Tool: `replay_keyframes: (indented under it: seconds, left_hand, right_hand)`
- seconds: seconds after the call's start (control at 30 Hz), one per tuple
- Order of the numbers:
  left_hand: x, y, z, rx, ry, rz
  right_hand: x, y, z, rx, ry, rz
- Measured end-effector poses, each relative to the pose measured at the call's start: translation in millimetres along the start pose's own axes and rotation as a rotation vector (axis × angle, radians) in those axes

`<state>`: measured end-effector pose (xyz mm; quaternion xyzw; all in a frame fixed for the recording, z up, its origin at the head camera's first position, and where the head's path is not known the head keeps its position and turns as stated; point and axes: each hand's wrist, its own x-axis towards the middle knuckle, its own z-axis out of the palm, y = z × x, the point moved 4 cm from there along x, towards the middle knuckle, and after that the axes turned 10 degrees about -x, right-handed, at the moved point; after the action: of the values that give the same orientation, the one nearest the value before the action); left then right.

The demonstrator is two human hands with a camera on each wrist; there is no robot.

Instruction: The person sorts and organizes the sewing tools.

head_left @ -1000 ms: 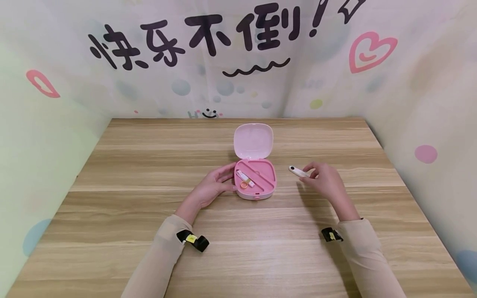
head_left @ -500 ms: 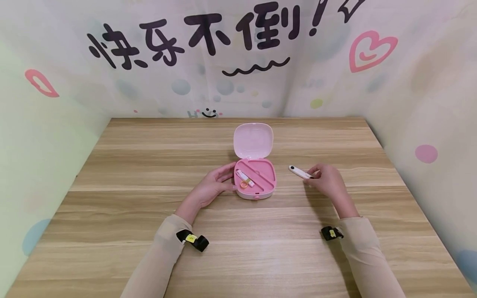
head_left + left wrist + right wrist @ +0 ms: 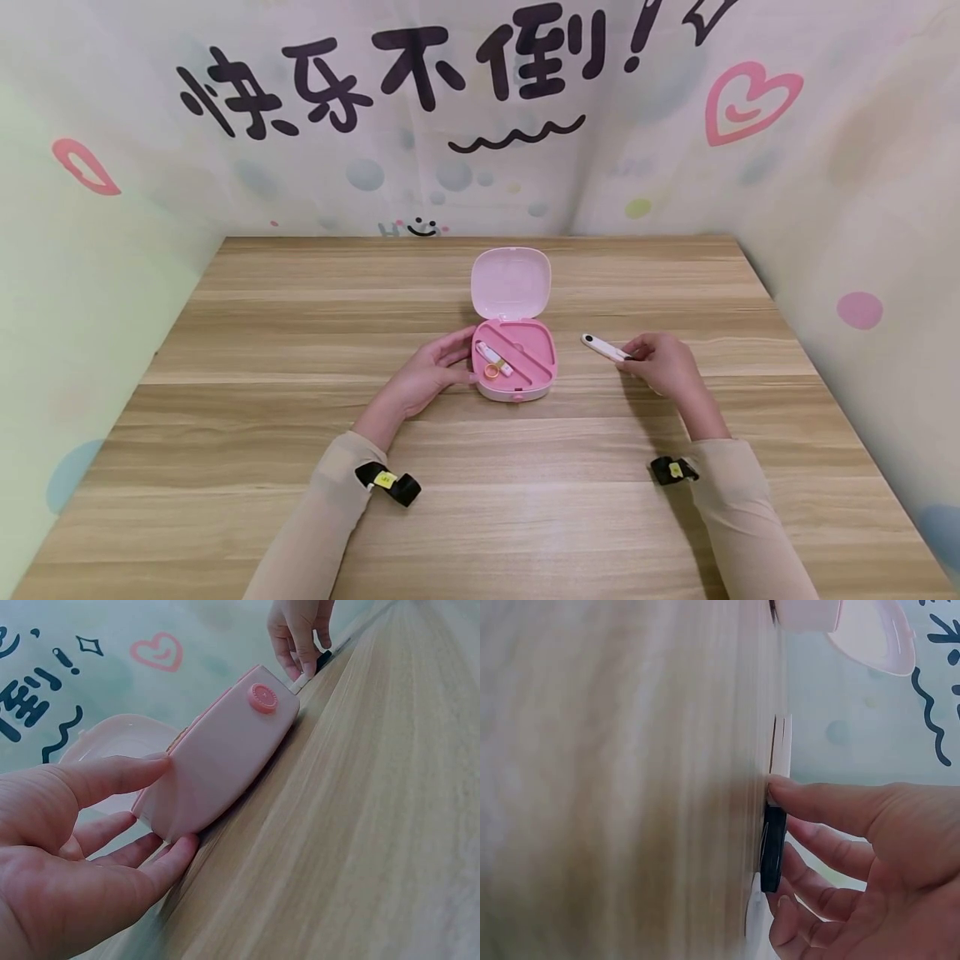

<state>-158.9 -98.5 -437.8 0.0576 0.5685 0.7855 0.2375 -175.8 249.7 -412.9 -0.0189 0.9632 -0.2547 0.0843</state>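
Note:
A pink box (image 3: pixel 537 343) stands on the table with its pale lid (image 3: pixel 511 283) raised at the back. Across its tray runs a diagonal divider; in the left part lie a small white-and-pink item (image 3: pixel 491 358) and an orange ring (image 3: pixel 491 372). My left hand (image 3: pixel 423 375) holds the box's left side, thumb at the front corner and fingers farther back. To the box's right, my right hand (image 3: pixel 663 367) pinches one end of a slim white tool (image 3: pixel 602 347), low over the table. A black part (image 3: pixel 772 847) shows at the pinched end in the right wrist view.
The wood-grain table (image 3: pixel 480 517) reaches back to a printed cloth wall (image 3: pixel 300 183) that also encloses both sides. Another pale, rounded object (image 3: pixel 754 915), partly hidden by fingers, lies beyond the black part in the right wrist view.
My right hand has lowered and shifted slightly right along the white tool, so more of the tool shows. My left hand and the box have stayed in place.

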Motion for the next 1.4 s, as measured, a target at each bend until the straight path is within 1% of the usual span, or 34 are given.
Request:
replay_keyframes:
  seconds: [0.3,0.6,0.73,1.03,1.27,1.4]
  left_hand:
    - [-0.4,0.7,-0.4,0.002,0.003,-0.005]
    - [-0.3,-0.4,-1.0,0.006,0.01,-0.008]
    - [0.0,-0.8,-1.2,0.004,0.01,-0.005]
    - [0.4,-0.3,-0.8,0.011,0.012,-0.008]
    - [-0.4,0.8,0.1,0.011,0.011,-0.008]
    - [-0.4,0.7,-0.3,0.011,0.013,-0.009]
  right_hand:
    - [0.0,-2,-1,-0.005,0.029,-0.046]
    - [-7.1,-13,-5,-0.014,0.078,-0.056]
    - [-11.2,-21,-7,-0.013,0.091,-0.056]
    - [-16.7,-45,-6,0.024,0.161,-0.096]
    - [-18.4,-62,1,0.067,0.183,-0.129]
    - [-18.4,-70,5,0.076,0.179,-0.139]
